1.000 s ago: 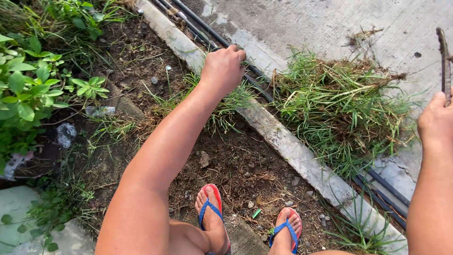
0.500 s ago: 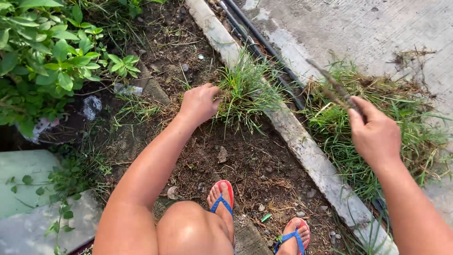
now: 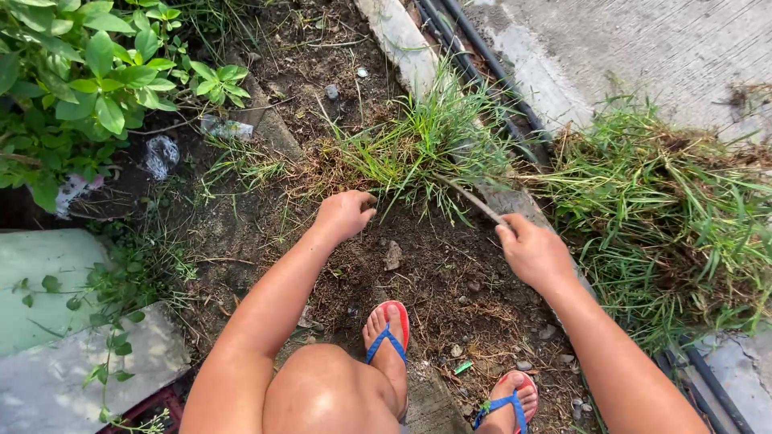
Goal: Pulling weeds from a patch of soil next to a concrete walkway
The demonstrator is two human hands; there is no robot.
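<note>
Weeding along a garden border, seen from the head camera. The left hand (image 3: 344, 214) is curled into a loose fist at the near edge of a grass clump (image 3: 418, 149); whether blades are pinched inside it cannot be told. The right hand (image 3: 535, 253) is closed around a thin dark tool (image 3: 474, 201), stick-like and too slender to identify further, its far end pointing into the base of the clump.

Step in hand, as judged: loosening the clump at its roots, the tool working at the base while the other hand stands ready at the near side. The next move would call for the tip to go under the root mass rather than through the blades, and for a firm low grip close to the soil.

The clump is a dense tuft of narrow green blades with dry brown strands at its foot. It grows on bare dark soil (image 3: 434, 281) and leans over the concrete edging strip (image 3: 394, 36) that runs behind it. Black pipes (image 3: 482, 64) lie just beyond the strip. To the right of the clump, a heap of loose grass (image 3: 675, 209) lies on the pavement. To its left stands a broad-leaved shrub (image 3: 88, 64). Nearer than the clump, two feet in sandals (image 3: 388, 333) rest on the soil.
</note>
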